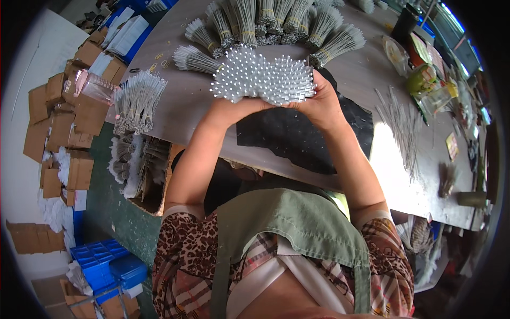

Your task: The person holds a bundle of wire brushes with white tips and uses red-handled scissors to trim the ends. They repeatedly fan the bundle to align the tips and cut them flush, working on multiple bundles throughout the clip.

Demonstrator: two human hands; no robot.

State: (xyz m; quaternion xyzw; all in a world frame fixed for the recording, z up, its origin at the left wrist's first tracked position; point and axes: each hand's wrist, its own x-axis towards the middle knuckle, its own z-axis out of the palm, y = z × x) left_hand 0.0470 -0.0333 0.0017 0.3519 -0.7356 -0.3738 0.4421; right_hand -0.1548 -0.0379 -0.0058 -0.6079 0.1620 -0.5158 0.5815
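The head view shows a large bundle [260, 77] of thin, pale-tipped rods held up over the worktop [170, 48]. The left hand [234, 110] and right hand [323, 101] clasp it from either side, most fingers hidden behind it. The step in hand looks like steadying the gathered rods; the next move seems to call for even pressure from both sides. Tied bundles [244, 26] crowd the far side; the black sheet [281, 133] offers open room toward the near edge, with loose rods [398, 127] farther right.

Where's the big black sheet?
In the head view, right of centre, the black sheet lies on the table under the right forearm, near the held bundles.
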